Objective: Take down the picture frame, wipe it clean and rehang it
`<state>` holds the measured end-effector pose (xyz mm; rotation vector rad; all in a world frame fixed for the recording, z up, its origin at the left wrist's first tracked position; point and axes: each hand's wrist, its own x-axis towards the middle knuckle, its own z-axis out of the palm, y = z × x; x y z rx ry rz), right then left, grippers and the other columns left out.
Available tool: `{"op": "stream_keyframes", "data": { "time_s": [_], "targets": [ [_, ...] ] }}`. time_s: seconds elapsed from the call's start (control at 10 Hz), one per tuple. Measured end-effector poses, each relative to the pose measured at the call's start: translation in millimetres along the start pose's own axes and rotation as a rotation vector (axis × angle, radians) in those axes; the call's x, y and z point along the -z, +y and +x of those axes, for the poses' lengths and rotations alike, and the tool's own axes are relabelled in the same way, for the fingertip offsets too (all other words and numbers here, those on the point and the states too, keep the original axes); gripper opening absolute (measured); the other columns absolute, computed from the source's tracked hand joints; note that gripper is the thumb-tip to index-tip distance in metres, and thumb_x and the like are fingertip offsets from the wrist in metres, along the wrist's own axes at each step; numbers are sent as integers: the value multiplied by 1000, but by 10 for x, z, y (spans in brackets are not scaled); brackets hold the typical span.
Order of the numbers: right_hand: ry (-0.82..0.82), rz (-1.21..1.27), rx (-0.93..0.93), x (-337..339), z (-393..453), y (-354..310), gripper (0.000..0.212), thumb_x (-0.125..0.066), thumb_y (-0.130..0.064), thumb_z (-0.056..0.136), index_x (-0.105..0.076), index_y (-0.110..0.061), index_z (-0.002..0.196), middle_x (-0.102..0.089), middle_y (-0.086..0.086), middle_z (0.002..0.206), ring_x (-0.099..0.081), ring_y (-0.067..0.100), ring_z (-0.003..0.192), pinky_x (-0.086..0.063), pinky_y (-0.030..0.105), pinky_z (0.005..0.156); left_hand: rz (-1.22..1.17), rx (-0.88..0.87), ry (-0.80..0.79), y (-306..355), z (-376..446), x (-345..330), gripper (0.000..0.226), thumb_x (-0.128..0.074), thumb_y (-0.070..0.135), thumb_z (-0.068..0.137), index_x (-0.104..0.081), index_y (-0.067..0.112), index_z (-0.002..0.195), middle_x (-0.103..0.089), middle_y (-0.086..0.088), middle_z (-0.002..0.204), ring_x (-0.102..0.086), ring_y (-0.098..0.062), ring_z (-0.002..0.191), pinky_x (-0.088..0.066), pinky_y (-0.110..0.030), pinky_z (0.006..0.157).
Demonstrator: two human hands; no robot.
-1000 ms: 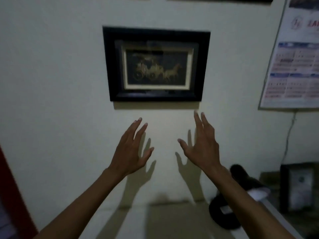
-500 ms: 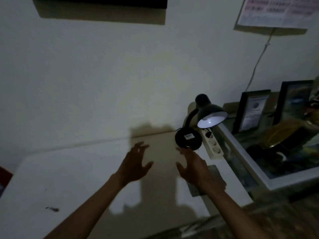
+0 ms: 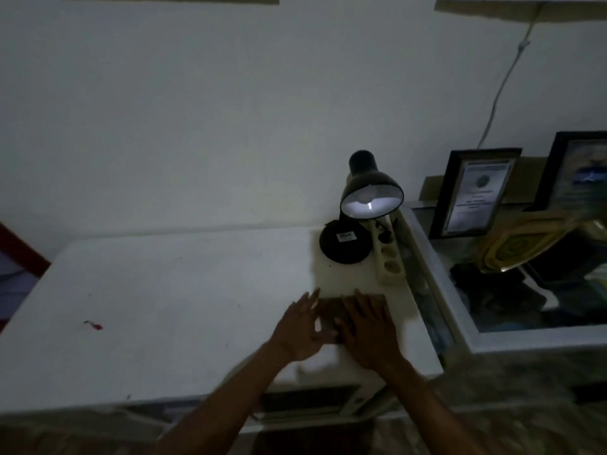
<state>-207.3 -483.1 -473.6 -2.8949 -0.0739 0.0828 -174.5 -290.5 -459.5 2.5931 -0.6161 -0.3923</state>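
Observation:
The wall picture frame is out of view above; only its shadow shows at the top edge. A flat brown cloth (image 3: 330,311) lies on the white table (image 3: 164,307), near its right end. My right hand (image 3: 369,334) rests flat on the cloth with fingers spread. My left hand (image 3: 300,330) touches the cloth's left edge, fingers apart and thumb at its near side. Neither hand has lifted anything.
A lit black desk lamp (image 3: 359,205) stands at the table's back right, beside a white power strip (image 3: 389,262). To the right, a glass-topped cabinet (image 3: 460,310) holds a framed certificate (image 3: 474,193) and clutter. A cable (image 3: 502,87) runs down the wall.
The view has dropped from the wall frame to the table. Both hands came down from below the frame and now lie on the brown cloth.

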Motion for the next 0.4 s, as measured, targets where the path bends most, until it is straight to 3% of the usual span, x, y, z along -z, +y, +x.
{"op": "stream_keyframes", "data": {
  "time_s": [0.2, 0.4],
  "targets": [
    [0, 69, -73, 206, -61, -147, 66, -22, -62, 99, -9, -34, 158, -8, 0, 166, -4, 27, 152, -2, 49, 124, 72, 42, 116, -7, -226, 284, 75, -40, 56, 99, -6, 23, 157, 7, 0, 165, 6, -18, 152, -7, -41, 123],
    [36, 61, -21, 660, -278, -444, 66, -23, -58, 100, -6, -31, 158, 3, 3, 167, 2, 28, 153, -9, 51, 123, 60, 43, 323, 67, -699, 712, 76, -43, 57, 97, -12, 22, 158, 3, -1, 165, 0, -19, 152, -5, -37, 122]
  ]
}}
